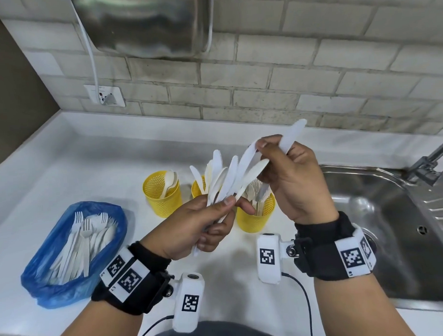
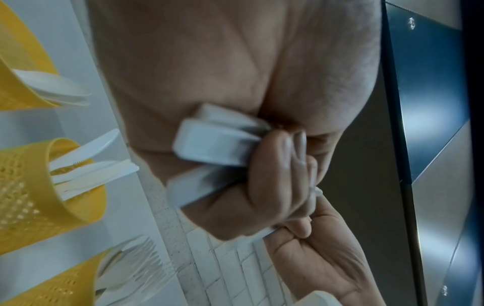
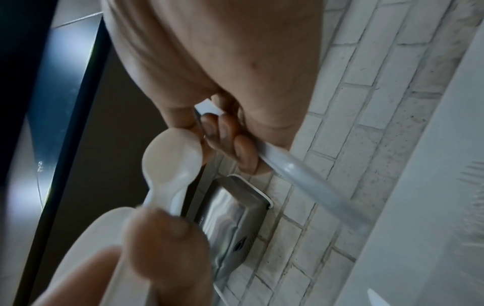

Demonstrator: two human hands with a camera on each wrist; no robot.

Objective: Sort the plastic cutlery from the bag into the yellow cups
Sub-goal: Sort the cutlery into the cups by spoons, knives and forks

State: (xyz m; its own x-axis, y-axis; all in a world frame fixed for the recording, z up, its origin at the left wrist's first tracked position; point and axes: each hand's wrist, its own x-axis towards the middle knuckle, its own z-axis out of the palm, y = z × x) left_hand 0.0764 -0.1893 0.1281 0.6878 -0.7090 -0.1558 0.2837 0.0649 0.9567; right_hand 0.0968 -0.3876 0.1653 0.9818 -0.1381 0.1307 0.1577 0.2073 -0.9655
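White plastic: the left hand [image 1: 205, 226] clamps a fanned bundle of cutlery [image 1: 223, 180] at frame centre, tips up. The right hand [image 1: 291, 180], just right of it, pinches one knife [image 1: 287, 138], long axis running toward the upper right. Judgement: it belongs in the middle yellow cup [image 1: 198, 188], below-left of the right hand and partly hidden behind the bundle. The blue bag [image 1: 75, 251] lies at lower left.

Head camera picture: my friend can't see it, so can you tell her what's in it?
A left hand holds a fan of white plastic cutlery while the right hand holds one knife above three yellow cups. A blue bag of cutlery lies left; a steel sink is right.
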